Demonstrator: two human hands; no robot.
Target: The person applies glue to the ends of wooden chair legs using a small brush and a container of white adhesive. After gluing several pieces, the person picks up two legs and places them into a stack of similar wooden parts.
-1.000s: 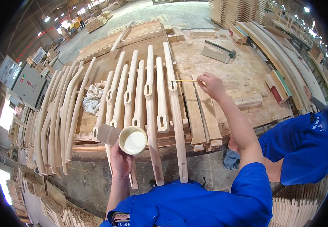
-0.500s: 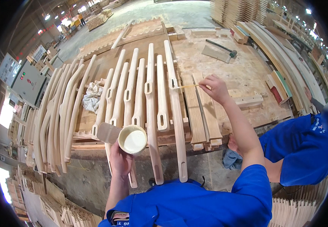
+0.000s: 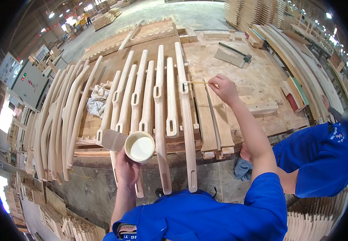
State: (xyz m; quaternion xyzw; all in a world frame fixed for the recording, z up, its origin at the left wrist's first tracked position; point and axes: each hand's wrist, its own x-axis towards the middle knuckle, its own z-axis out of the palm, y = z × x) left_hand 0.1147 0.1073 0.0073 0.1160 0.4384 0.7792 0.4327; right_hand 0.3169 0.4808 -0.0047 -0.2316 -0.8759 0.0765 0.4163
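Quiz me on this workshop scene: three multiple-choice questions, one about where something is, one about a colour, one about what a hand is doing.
1. Where is the stick's tip?
A. in the cup
B. at a slot in a wooden part
C. on the floor

2. What colour are the person's sleeves?
A. blue
B. red
C. white

3. What is the left hand doing?
A. resting flat on the table
B. hanging empty
C. holding a cup of pale liquid

Answers:
1 B: the right hand holds the stick with its tip at the slot of a long wooden part.
2 A: the sleeve on the right arm is blue.
3 C: the left hand grips the cup, which holds whitish liquid, in front of the table.
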